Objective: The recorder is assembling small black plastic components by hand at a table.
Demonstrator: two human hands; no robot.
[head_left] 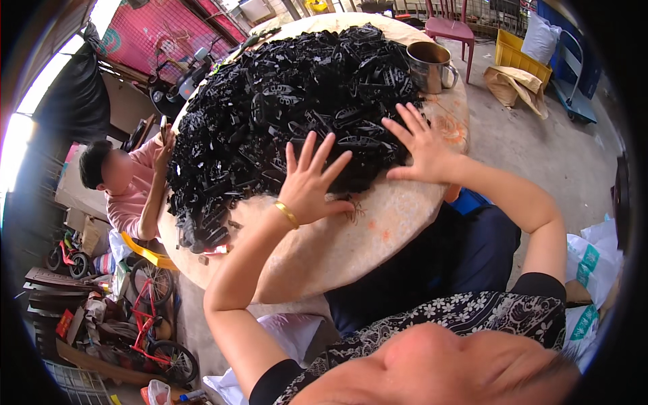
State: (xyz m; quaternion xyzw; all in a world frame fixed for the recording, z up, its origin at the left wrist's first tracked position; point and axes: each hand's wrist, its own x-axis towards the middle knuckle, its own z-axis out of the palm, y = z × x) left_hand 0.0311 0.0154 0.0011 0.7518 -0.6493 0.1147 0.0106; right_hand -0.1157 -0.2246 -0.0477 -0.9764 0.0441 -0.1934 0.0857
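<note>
A big heap of small black moulded pieces (290,101), some with pale markings, covers most of the round table (283,270). My left hand (312,181), with a gold bangle (287,214) at the wrist, lies with fingers spread at the near edge of the heap. To its right my right hand (424,150) also has its fingers spread, the tips reaching the heap's right edge. Neither hand holds anything. A shiny metal mug (426,71) stands on the table beyond my right hand, beside the pile.
A person in a pink top (135,179) sits at the table's left side, holding something thin. Behind stand a dark red chair (450,30), a yellow crate (516,57) and a blue trolley (574,101). A red bicycle (145,317) and clutter fill the lower left; white bags (587,260) lie at right.
</note>
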